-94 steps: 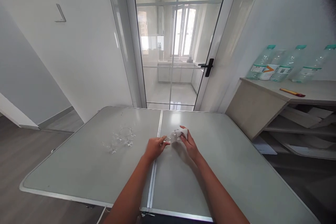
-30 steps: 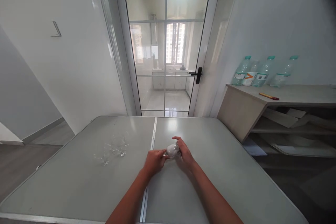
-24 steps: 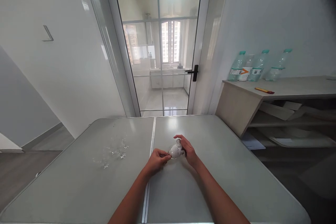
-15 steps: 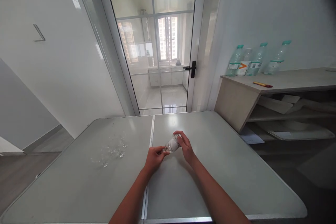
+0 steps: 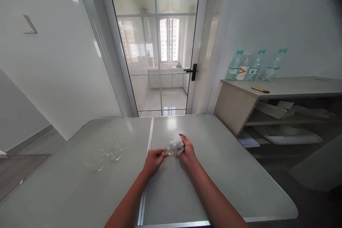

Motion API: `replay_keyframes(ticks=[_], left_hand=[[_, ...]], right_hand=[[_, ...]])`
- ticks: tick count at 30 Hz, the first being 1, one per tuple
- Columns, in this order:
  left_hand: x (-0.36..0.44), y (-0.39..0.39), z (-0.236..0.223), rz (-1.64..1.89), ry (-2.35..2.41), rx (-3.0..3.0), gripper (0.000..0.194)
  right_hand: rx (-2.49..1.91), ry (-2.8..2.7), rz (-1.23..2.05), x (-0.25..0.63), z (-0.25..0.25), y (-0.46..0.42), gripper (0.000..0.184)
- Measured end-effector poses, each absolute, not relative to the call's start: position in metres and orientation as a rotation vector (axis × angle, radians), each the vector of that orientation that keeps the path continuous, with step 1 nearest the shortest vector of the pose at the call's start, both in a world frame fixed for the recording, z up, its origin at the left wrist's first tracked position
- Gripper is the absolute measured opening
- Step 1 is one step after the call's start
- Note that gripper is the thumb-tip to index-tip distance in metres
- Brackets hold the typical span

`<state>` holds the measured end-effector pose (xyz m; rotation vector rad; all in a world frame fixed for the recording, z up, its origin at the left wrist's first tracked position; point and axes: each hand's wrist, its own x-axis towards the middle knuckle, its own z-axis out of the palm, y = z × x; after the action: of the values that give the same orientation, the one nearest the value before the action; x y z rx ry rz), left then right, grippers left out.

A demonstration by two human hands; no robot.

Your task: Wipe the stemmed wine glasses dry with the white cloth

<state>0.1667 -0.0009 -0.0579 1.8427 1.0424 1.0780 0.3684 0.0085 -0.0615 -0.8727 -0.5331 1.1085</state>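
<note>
My left hand (image 5: 154, 160) pinches the narrow end of a small clear rounded vessel (image 5: 170, 151), glass or plastic, held low over the table right of its metal seam. My right hand (image 5: 189, 150) is closed on a crumpled white cloth (image 5: 177, 144), which lies against the vessel's wide end; whether it is cloth or tissue I cannot tell. Some of the right fingers are hidden behind it. To the left of my hands, a cluster of similar clear shiny pieces (image 5: 113, 155) lies on the table, their outlines hard to make out.
The grey folding table (image 5: 213, 181) has a metal rim and a centre seam. Beyond it stands a glass door (image 5: 160, 89) with a black handle (image 5: 193, 72). At the right, a shelf unit (image 5: 236, 105) bears several plastic bottles (image 5: 253, 71) and a yellow-and-red pen-like object (image 5: 260, 89).
The white material has shifted around the clear vessel under my right hand, bulging at its wide end now. My left hand keeps its pinch. The view has swung slightly to the right.
</note>
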Motion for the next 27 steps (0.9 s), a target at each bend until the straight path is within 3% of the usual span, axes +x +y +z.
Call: replay_keyframes(ticks=[5,11,15,19,22,25,27], left_hand=[[0.169,0.001,-0.056,1.264,1.089,1.573,0.037],[0.167,-0.009,-0.046,1.254,0.982,1.540,0.039],[0.171,-0.017,-0.041,1.133,0.838,1.683,0.033],[0.170,-0.014,-0.045,1.152,0.811,1.541,0.044],[0.167,-0.010,-0.047,1.188,0.835,1.456,0.052],[0.165,-0.006,-0.049,1.213,0.882,1.420,0.054],[0.163,-0.004,-0.050,1.221,0.911,1.407,0.055]], right_hand=[[-0.695,-0.481,1.016,0.381,-0.057,0.011,0.041],[-0.663,-0.540,1.053,0.380,-0.045,0.001,0.020],[-0.641,-0.757,1.256,0.354,-0.034,-0.017,0.008],[-0.612,-0.801,1.316,0.337,-0.024,-0.031,0.017],[-0.564,-0.783,1.262,0.334,-0.021,-0.035,0.036],[-0.708,-0.906,1.052,0.334,-0.027,-0.034,0.055],[-0.845,-0.988,0.828,0.336,-0.035,-0.031,0.054]])
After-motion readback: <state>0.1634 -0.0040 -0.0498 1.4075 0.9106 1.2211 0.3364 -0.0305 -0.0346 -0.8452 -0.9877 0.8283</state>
